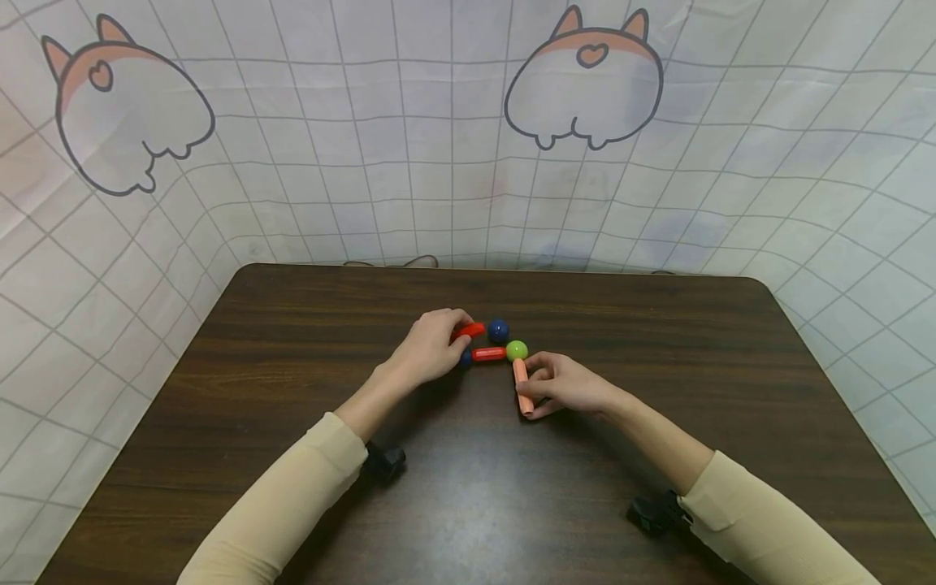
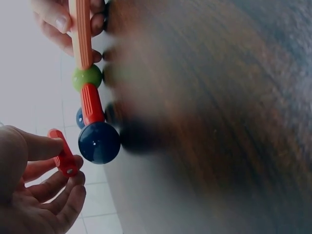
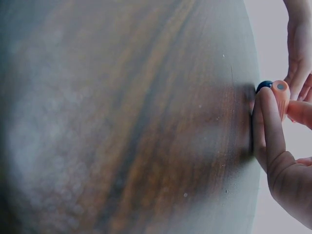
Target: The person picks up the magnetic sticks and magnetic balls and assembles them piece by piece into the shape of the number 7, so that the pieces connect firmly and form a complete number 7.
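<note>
My left hand [image 1: 433, 345] pinches a short red rod [image 2: 62, 153] between thumb and fingers, holding it just above the toy joints. My right hand [image 1: 574, 384] grips a peach-orange rod [image 1: 522, 386], whose far end meets a shiny lime-green ball [image 1: 517, 350]. From that ball a second red rod [image 1: 489, 354] runs left to a dark blue ball [image 2: 99, 143], which my left fingers partly cover in the head view. Behind this row sits another dark blue ball [image 1: 498, 331], close to the end of the pinched red rod.
All of this is on a dark wood-grain table [image 1: 292, 357] with rounded back corners. A white gridded curtain [image 1: 366, 162] with cartoon animals hangs behind and along the sides. Black camera mounts sit under both wrists, including the left mount [image 1: 385, 461].
</note>
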Tool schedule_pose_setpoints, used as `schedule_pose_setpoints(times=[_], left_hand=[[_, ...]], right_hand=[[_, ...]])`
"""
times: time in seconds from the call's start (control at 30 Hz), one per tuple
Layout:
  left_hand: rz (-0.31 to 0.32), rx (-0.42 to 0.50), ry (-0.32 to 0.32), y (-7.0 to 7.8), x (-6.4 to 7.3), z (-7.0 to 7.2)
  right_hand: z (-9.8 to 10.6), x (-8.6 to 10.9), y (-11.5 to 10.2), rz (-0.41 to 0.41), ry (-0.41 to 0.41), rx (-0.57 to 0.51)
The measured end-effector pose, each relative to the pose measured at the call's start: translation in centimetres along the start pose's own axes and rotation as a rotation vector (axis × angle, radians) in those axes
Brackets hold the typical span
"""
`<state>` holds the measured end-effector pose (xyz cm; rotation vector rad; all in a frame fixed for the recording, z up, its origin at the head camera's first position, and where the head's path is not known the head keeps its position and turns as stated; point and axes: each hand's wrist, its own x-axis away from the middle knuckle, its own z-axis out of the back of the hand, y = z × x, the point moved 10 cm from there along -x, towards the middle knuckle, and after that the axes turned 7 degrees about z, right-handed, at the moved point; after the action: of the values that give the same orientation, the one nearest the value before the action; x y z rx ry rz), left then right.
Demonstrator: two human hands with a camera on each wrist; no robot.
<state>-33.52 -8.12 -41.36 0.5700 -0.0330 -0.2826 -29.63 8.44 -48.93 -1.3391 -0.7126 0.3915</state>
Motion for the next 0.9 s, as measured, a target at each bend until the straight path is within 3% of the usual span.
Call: schedule_pose_setpoints(times=[0.9], left_hand=[[0.061,-0.012,-0.102,-1.2,-0.8,-0.8]], right_hand=[[0.0,0.1,0.0,-0.009,0.005,0.015]])
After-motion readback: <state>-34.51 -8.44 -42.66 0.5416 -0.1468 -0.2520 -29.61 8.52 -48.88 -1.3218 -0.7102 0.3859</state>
